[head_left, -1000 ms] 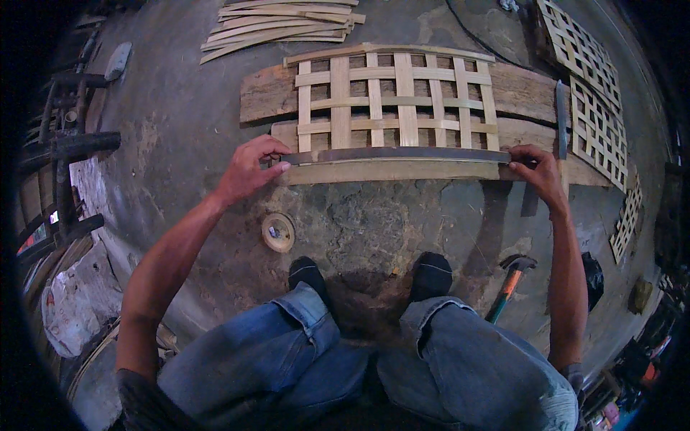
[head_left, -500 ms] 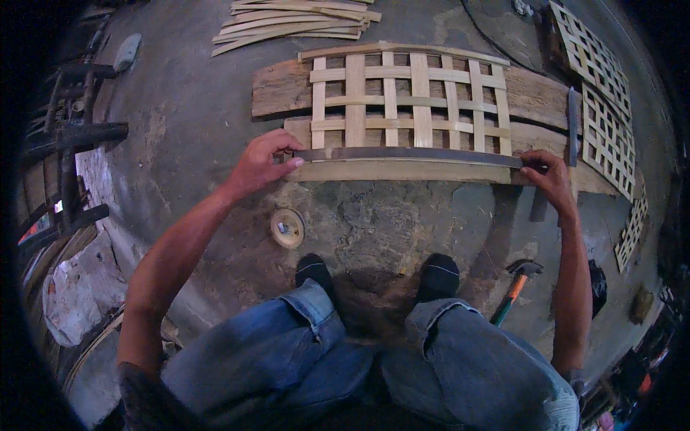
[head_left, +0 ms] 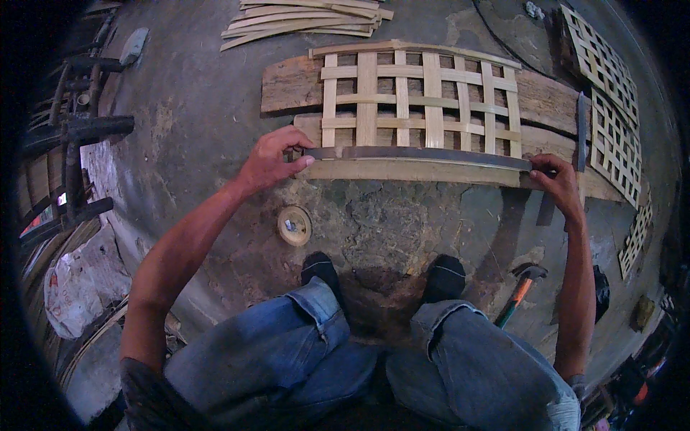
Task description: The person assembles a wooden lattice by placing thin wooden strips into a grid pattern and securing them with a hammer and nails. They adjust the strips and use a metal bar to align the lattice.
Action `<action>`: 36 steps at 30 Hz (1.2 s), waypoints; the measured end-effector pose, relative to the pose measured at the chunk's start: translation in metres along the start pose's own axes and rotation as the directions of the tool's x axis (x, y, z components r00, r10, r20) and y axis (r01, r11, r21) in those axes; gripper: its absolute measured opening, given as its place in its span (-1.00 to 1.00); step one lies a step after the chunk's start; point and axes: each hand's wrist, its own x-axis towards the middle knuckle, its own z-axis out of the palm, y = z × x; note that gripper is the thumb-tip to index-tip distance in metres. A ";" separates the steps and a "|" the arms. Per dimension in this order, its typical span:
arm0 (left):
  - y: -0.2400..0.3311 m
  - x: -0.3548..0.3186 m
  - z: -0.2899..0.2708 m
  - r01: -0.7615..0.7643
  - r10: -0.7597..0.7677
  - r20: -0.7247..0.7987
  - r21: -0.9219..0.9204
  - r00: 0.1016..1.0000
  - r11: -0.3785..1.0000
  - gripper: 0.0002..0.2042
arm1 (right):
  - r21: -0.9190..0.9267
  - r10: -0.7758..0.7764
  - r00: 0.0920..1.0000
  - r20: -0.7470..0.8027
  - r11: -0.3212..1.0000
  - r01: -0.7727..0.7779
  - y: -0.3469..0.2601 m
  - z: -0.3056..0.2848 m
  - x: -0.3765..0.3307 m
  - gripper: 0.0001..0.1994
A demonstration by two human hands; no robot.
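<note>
A long, dark flat strip (head_left: 424,154) lies along the near edge of a woven bamboo lattice (head_left: 433,86). At the strip's left end, my left hand (head_left: 277,159) pinches it between thumb and fingers. My right hand (head_left: 560,185) has its fingers closed on the right end. The lattice of pale slats rests on rough wooden boards (head_left: 286,90), and a light wooden edge (head_left: 417,171) shows on the near side of the strip. I cannot tell whether the strip is metal or darkened bamboo.
Loose bamboo strips (head_left: 305,20) lie beyond the boards. A long blade (head_left: 581,129) stands out at the boards' right end, with more woven panels (head_left: 614,147) past it. A hammer (head_left: 519,293) and a round dish (head_left: 295,225) are on the floor near my feet.
The view has shifted slightly, so the scene sits a little farther right. Both hands keep their hold on the strip's ends, and the strip stays along the lattice edge.
</note>
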 end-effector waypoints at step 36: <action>-0.009 0.083 -0.015 -0.451 0.503 0.225 0.803 0.834 0.389 -0.54 | -0.387 0.140 0.785 -0.604 0.809 -0.442 0.105 -0.059 -0.058 -0.35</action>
